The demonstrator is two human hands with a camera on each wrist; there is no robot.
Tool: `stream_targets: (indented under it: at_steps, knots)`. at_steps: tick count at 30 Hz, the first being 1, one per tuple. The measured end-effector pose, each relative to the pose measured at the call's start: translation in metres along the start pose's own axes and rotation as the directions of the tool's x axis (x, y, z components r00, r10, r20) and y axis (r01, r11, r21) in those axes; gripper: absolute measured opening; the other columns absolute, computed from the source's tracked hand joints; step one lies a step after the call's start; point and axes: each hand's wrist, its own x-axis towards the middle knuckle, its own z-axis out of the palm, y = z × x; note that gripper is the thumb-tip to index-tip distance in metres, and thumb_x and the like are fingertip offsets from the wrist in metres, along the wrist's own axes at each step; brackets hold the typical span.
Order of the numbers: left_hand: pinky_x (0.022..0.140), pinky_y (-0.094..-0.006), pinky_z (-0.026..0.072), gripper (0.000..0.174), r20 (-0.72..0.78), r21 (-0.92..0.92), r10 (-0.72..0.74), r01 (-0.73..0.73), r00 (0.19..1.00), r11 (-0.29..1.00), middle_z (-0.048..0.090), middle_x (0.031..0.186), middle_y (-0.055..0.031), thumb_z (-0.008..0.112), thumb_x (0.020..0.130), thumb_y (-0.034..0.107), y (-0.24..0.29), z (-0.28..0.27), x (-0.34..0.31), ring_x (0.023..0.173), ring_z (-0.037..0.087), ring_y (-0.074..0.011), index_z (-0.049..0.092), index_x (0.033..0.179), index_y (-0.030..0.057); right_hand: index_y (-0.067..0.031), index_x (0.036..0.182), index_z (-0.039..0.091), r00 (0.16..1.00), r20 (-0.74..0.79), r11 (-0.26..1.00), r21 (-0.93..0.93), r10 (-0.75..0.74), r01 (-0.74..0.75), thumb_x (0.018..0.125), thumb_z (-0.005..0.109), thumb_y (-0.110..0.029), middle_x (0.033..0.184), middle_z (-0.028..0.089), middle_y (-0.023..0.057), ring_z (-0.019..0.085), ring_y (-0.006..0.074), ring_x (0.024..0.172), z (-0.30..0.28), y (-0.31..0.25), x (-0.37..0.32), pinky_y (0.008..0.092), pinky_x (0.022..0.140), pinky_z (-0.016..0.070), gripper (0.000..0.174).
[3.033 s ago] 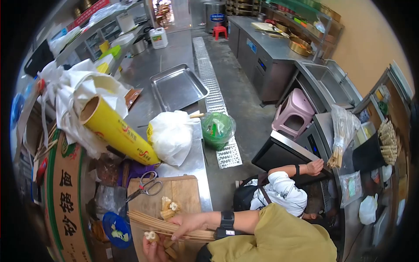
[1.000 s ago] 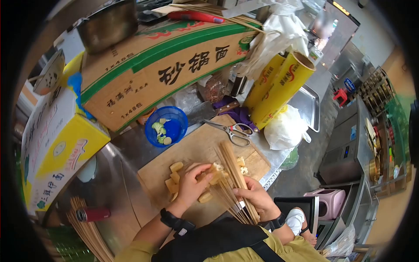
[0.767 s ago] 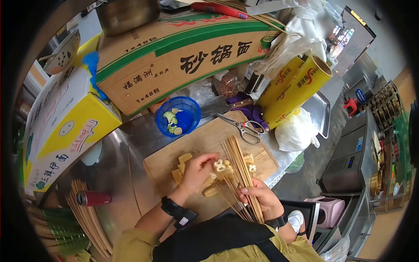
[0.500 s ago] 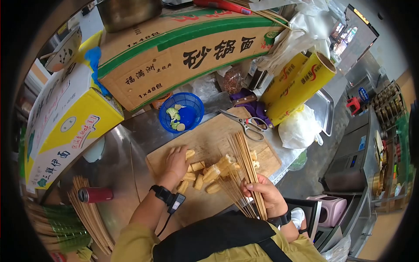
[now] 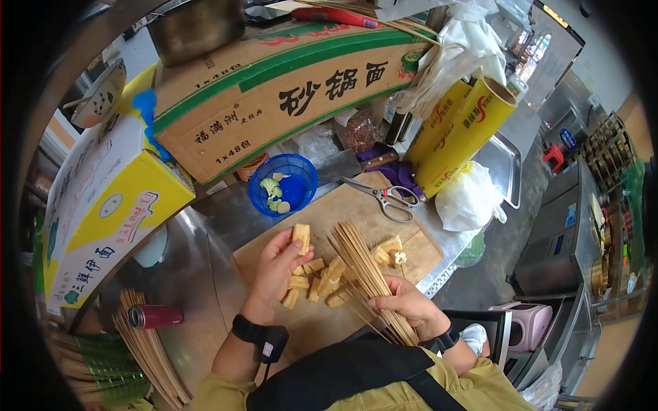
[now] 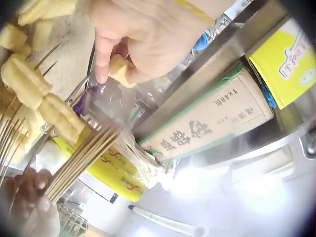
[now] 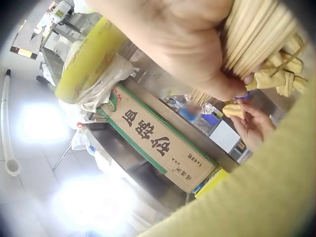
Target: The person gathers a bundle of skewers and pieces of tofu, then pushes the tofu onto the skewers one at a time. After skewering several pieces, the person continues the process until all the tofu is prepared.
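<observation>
**Yellows, tans and steel grey around a pale brown wooden cutting board (image 5: 343,214)**

On the board are golden-yellow tofu pieces (image 5: 310,272) and pale straw-coloured skewers (image 5: 362,274), with silver-grey scissors (image 5: 375,195) at its far edge. Just beyond the board is a bright blue mesh basket (image 5: 282,160) holding green and cream scraps (image 5: 269,185). Behind it is a tan carton (image 5: 274,89) with a green stripe and black characters. Left of the board are a yellow-and-white box (image 5: 103,205) printed in black and a red can (image 5: 156,316), on the dull grey steel desk (image 5: 199,267). Right of the board are yellow rolls (image 5: 456,130) with red print, a purple cloth (image 5: 397,177) and a white bag (image 5: 466,202). Farther off is a pink stool (image 5: 531,322).
</observation>
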Motion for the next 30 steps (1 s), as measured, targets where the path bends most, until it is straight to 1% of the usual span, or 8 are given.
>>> stream_targets:
  at_steps: [3,6,9,12,15,16,25,30]
  knots:
    - [0.081,-0.0285,0.0522,0.033,0.024,-0.071,-0.015,0.017,1.000,0.997,0.058,0.106,-0.0070,0.054,0.092,0.009,0.003,0.007,-0.006,0.092,0.060,-0.0156,0.049,0.122,-0.0017,-0.0025,0.101,0.058,0.999,0.033,1.000,-0.003,0.027,-0.027,0.079,0.065,-0.002,0.081,0.058,-0.0032,0.053,0.0049,0.069,-0.003,0.001,0.002,0.0199,0.060,0.0431,0.023]
    - [0.078,-0.0272,0.0518,0.031,-0.008,-0.122,-0.007,0.006,1.000,0.993,0.058,0.104,-0.0059,0.055,0.091,0.010,0.002,0.010,-0.005,0.089,0.059,-0.0139,0.051,0.120,-0.0009,-0.0027,0.100,0.058,0.995,-0.007,0.995,-0.002,0.103,-0.103,0.079,0.067,-0.003,0.081,0.058,-0.0035,0.053,0.0049,0.069,-0.001,-0.003,0.001,0.0198,0.059,0.0430,0.023]
    - [0.075,-0.0263,0.0510,0.029,-0.047,-0.160,-0.007,-0.001,0.999,0.987,0.057,0.103,-0.0051,0.055,0.090,0.009,-0.002,0.011,-0.003,0.087,0.058,-0.0126,0.052,0.118,-0.0003,-0.0035,0.097,0.059,0.992,-0.087,0.996,0.000,0.087,-0.087,0.079,0.068,-0.004,0.078,0.058,-0.0026,0.053,0.0058,0.062,0.008,-0.006,0.001,0.0195,0.055,0.0423,0.020]
    - [0.075,-0.0266,0.0501,0.027,-0.042,-0.205,-0.009,0.000,0.999,0.979,0.056,0.103,-0.0046,0.055,0.090,0.008,-0.004,0.013,0.000,0.086,0.057,-0.0125,0.052,0.115,0.0008,-0.0046,0.093,0.059,0.993,-0.031,0.992,0.041,0.118,-0.116,0.078,0.069,-0.004,0.074,0.057,-0.0024,0.052,0.0061,0.057,-0.001,0.001,0.001,0.0190,0.052,0.0409,0.018]
    - [0.076,-0.0275,0.0495,0.026,-0.029,-0.268,-0.014,0.005,0.999,0.963,0.055,0.102,-0.0047,0.054,0.089,0.006,-0.003,0.017,0.003,0.088,0.057,-0.0134,0.051,0.114,0.0017,-0.0033,0.092,0.059,0.996,0.002,0.994,0.048,0.093,-0.093,0.075,0.068,0.002,0.070,0.058,-0.0002,0.052,0.0071,0.053,0.001,0.002,0.003,0.0188,0.048,0.0403,0.020]
    - [0.077,-0.0277,0.0493,0.025,-0.026,-0.292,-0.015,0.007,1.000,0.956,0.055,0.102,-0.0049,0.053,0.089,0.006,-0.002,0.019,0.003,0.088,0.057,-0.0138,0.051,0.114,0.0020,-0.0031,0.089,0.059,0.993,-0.043,0.994,0.038,0.108,-0.107,0.074,0.070,0.002,0.068,0.057,0.0003,0.051,0.0072,0.052,0.006,-0.001,0.002,0.0190,0.048,0.0396,0.020]
    - [0.081,-0.0289,0.0492,0.026,-0.005,-0.261,0.048,-0.047,0.999,0.964,0.057,0.102,-0.0050,0.054,0.089,0.007,-0.007,0.016,0.004,0.090,0.058,-0.0160,0.051,0.115,0.0035,-0.0039,0.087,0.057,0.989,-0.047,0.990,0.023,0.137,-0.137,0.078,0.069,-0.004,0.067,0.057,0.0009,0.053,0.0071,0.054,0.006,0.002,0.007,0.0187,0.049,0.0405,0.015]
    - [0.082,-0.0259,0.0500,0.035,-0.069,-0.203,0.088,-0.100,0.994,0.974,0.058,0.106,-0.0077,0.057,0.087,0.004,-0.002,0.008,0.006,0.091,0.060,-0.0141,0.048,0.121,-0.0013,-0.0031,0.087,0.057,0.991,-0.052,0.993,0.008,0.120,-0.120,0.079,0.068,-0.004,0.068,0.059,0.0037,0.054,0.0076,0.054,0.012,0.000,0.006,0.0187,0.049,0.0416,0.014]
